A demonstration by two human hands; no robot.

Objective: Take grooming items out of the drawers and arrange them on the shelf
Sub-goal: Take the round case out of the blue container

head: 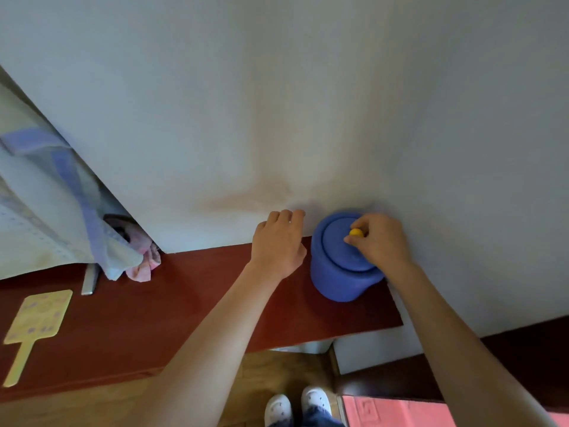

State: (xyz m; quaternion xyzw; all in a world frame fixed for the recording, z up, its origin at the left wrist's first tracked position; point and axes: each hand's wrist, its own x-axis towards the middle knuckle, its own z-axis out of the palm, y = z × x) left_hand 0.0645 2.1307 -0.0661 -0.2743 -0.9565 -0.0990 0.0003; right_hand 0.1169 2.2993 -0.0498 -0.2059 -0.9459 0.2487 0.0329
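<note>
Blue lidded jar (335,283) stands at the right end of the red-brown shelf (154,318), close against the white wall (308,103). Placing it at the back corner looks deliberate, so it cannot tip off the front edge. Its lid (338,245) sits on the body.

Right hand (383,245): grip clamped on the yellow knob (356,232) at the lid's centre, thumb and fingertips pinching it from above. Judgement: the knob is the only handle, so the jar is being set down or squared up by it.

Left hand (278,241): just beside the jar on its left and apart from it, knuckles up, fingers curled toward the wall. The palm side is hidden, so I cannot tell whether this grip encloses anything. It is probably there to steady the jar.

Further left on the shelf lies a flat yellow paddle-shaped item (34,322) with its handle toward the front edge — mirror or brush, the face is too faint to say. A short metal piece (89,280) lies near it, unidentified.

Hidden or cut off:
- No drawers are in view.
- Pale blue fabric (61,211) hangs at the left and covers what is behind it.
- A pink cloth (144,263) peeks out below it.
- White shoes (295,405) and a pink object (394,411) are cropped at the bottom edge.
</note>
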